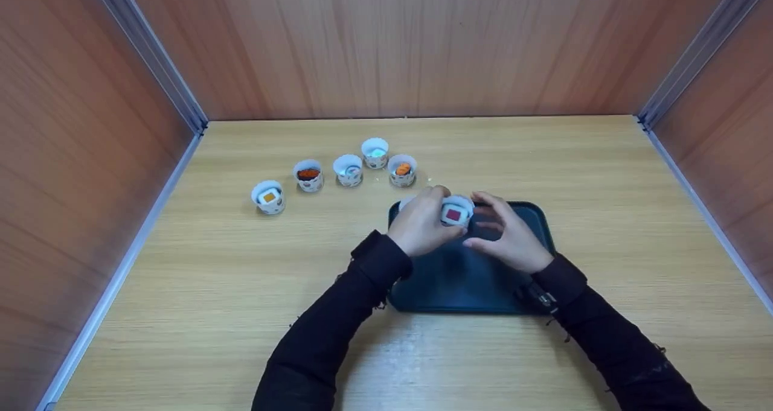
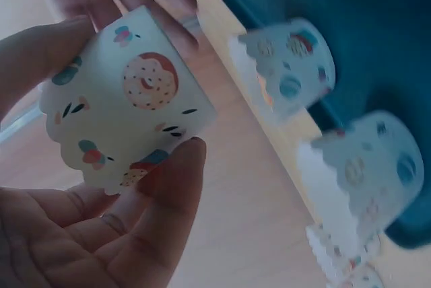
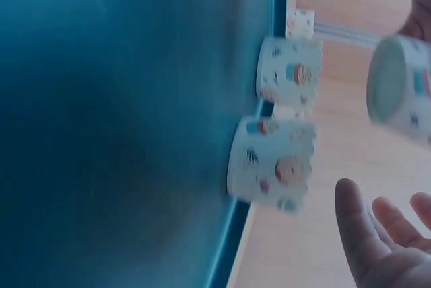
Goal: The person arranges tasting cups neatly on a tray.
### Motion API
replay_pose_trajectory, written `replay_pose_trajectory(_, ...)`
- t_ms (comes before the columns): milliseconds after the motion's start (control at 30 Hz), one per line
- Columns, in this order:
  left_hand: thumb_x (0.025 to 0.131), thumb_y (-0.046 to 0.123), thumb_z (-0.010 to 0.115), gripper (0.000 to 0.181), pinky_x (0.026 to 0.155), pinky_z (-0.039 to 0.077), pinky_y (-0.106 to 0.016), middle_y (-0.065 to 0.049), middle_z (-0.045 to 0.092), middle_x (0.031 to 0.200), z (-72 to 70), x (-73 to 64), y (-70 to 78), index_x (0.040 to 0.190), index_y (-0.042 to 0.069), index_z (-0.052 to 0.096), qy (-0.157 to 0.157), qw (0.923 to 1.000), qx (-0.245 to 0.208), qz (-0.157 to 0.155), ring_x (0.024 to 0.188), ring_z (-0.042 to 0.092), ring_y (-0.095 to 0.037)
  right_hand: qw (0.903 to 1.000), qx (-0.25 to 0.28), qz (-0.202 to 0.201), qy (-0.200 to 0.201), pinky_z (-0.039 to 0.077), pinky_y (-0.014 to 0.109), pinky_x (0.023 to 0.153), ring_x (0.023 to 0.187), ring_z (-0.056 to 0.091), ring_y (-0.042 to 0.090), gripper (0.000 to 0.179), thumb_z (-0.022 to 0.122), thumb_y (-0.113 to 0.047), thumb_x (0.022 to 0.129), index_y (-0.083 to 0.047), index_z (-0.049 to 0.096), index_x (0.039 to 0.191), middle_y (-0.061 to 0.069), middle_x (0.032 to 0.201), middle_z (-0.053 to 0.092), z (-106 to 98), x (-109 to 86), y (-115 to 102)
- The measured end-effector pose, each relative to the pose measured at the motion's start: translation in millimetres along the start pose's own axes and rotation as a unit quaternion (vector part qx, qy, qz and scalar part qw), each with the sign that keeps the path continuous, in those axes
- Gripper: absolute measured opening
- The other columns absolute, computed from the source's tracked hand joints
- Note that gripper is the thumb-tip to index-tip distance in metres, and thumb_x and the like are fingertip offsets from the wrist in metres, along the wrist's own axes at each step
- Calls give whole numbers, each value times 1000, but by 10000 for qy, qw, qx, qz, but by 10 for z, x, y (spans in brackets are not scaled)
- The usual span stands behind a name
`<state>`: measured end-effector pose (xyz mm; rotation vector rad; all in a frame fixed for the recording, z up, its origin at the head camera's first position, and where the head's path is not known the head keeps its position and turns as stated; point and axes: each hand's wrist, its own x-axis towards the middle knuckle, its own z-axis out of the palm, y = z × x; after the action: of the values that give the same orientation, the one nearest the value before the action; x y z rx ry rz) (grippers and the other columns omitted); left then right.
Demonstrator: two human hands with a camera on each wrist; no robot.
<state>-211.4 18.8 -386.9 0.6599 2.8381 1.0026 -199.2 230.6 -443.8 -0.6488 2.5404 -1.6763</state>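
My left hand (image 1: 423,225) grips a small scalloped paper cup (image 2: 131,110) printed with donuts and ice creams, raised over the dark teal tray (image 1: 465,284). Inside it, the head view shows a white piece with a dark red square (image 1: 453,215). My right hand (image 1: 512,242) is just right of the cup, its fingers spread and apart from it in the right wrist view. Two more printed cups, one nearer (image 3: 269,163) and one farther (image 3: 289,69), stand along the tray's edge. In the head view my left hand mostly hides them.
Left of and behind the tray are several similar cups on the wooden table: one with a yellow-marked white piece (image 1: 268,197), one with reddish filling (image 1: 309,175), one with an orange piece (image 1: 402,170). Wood-grain panels (image 1: 386,49) enclose the table at back and sides.
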Motion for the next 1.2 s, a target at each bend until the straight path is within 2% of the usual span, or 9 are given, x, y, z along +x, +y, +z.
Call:
replay_pose_trajectory(133,82,36,77,62,79,51,-27,-7,60,113,86,10,51,130,4,53,-102,9999,-84,-11,92,59,-16,9999,-63,31,-74,46,45,103,131,48,33,81,76,-6,83,-4,31,150,16,149,39,76,15,-8)
replay_pose_trajectory(367,85,40,73,64,79,51,-25,-6,60,116,191,-4,85,135,5,52,-195,9996,-166,-67,93,58,-15,9996,-247,109,-15,45,13,92,123,53,29,68,74,-8,86,-5,40,145,15,142,49,117,6,-10)
replay_pose_trajectory(533,86,41,72,63,82,51,-26,-6,59,118,180,-31,81,135,7,51,-172,9993,-326,-22,96,58,-14,9995,-310,62,63,44,10,91,122,54,28,64,75,-8,85,-3,44,140,15,139,51,103,16,-29)
replay_pose_trajectory(633,87,41,71,64,87,51,-28,-7,58,121,140,-73,34,136,6,50,-55,9989,-437,156,100,57,-15,9989,-440,-24,167,44,10,91,119,54,25,62,76,-7,83,-2,45,137,15,136,53,83,33,-45)
replay_pose_trajectory(800,90,41,68,68,100,47,-36,-15,55,132,73,-179,-178,141,1,46,450,9977,-326,378,117,56,-23,9980,-485,-57,404,43,9,89,114,53,25,64,77,-5,81,0,44,136,16,132,53,-17,44,-37)
replay_pose_trajectory(900,92,37,67,66,105,45,-38,-17,53,135,35,-243,-347,141,-1,45,720,9964,-323,299,123,54,-26,9973,-480,100,538,41,8,88,113,52,26,65,77,-6,81,0,42,136,16,131,53,-117,51,-13)
replay_pose_trajectory(1067,91,28,68,59,107,43,-41,-19,53,133,12,-337,-634,139,-1,48,1060,9942,-152,-64,123,53,-29,9946,-656,404,692,40,10,88,114,50,29,72,77,-6,81,-2,38,141,17,134,50,-288,96,47)
replay_pose_trajectory(1133,90,28,69,59,106,43,-42,-19,54,132,26,-381,-732,138,-1,49,1058,9939,4,-312,122,53,-31,9930,-816,535,665,41,16,92,116,49,30,74,76,-8,82,-2,36,144,18,137,48,-340,117,78)
replay_pose_trajectory(1200,89,28,70,61,104,44,-43,-20,53,132,46,-433,-815,138,-2,49,924,9939,194,-563,122,53,-33,9908,-1014,679,583,43,25,95,117,49,30,72,75,-10,84,-3,36,145,18,138,47,-375,139,109)
